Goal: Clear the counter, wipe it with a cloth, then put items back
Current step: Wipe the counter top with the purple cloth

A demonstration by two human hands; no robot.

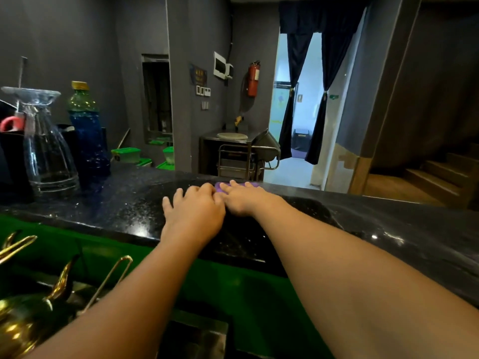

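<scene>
Head camera looks down along a black, speckled stone bench (116, 203) with a glossy top.

At its left end, near the far edge, stands a black holder (10, 154) with a red scissor handle (9, 123) poking out of it. Just to the right, a clear glass carafe (49, 151) with a wide flared mouth stands upright. Beside that is a green plastic bottle (88, 130) with a gold cap and a blue label, also upright and almost touching the carafe.

Below the near edge of the bench, at lower left, a shiny gold teapot (23, 314) sits on a lower green surface (246, 288).

Around the middle of the bench, the left hand (193, 213) lies palm down on the stone. Its fingers are loosely bent and hold nothing, with the forefinger close against the right hand. Whether it touches the cloth is not clear.

The purple cloth (218, 187) lies flat at the far edge of the bench, mostly covered. Only a thin strip of soft violet fabric shows past the fingertips and at the left side of the hand on it.

The right hand (246, 196) rests on top of the cloth, palm down, with its fingers straight, slightly spread and pressing the cloth against the stone. Both forearms are bare and reach across the near edge of the bench.
</scene>
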